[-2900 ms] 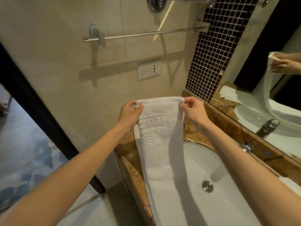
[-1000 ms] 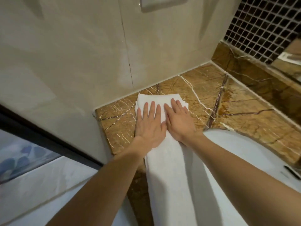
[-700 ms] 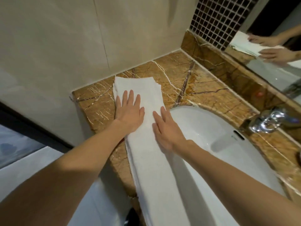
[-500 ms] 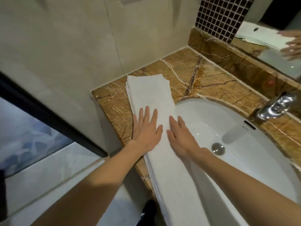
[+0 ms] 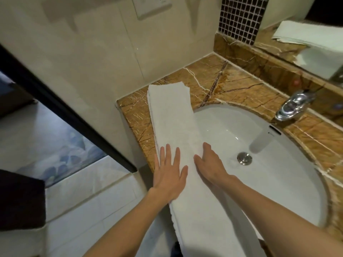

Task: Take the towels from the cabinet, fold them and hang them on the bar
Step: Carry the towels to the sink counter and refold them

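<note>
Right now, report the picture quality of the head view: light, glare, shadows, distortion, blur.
Head view: dim, warm light; the white towel is washed out, weave barely visible. Head view: small glare streaks on the basin, bright reflections on the chrome faucet, its shadow falling toward the drain. Head view: wide-angle perspective slants the tiled wall; left hand and right hand show little blur.
</note>
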